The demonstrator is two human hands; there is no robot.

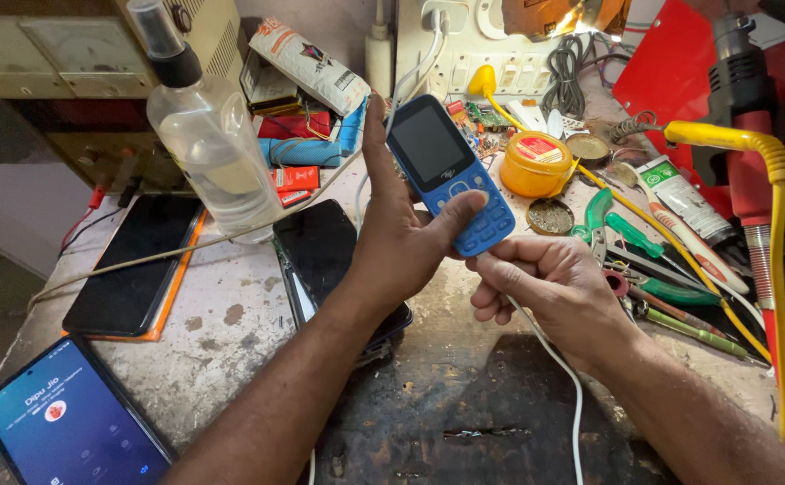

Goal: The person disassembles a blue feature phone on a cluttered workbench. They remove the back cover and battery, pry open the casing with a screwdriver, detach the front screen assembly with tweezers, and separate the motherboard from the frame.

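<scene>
My left hand (401, 229) grips a blue keypad phone (451, 171) from behind, thumb resting on its keys, screen dark and tilted up toward me. My right hand (545, 287) is closed around the plug end of a white cable (558, 368) at the phone's bottom edge. The cable runs down past my right wrist to the lower edge of the view. Whether the plug is seated in the phone is hidden by my fingers.
A clear spray bottle (208, 144) stands at the left. Two dark smartphones (136, 265) (320, 247) lie on the worn bench, and a lit one (65, 418) at the lower left. A yellow tin (536, 162), green-handled pliers (630, 238) and a red hot-air tool (751, 117) crowd the right.
</scene>
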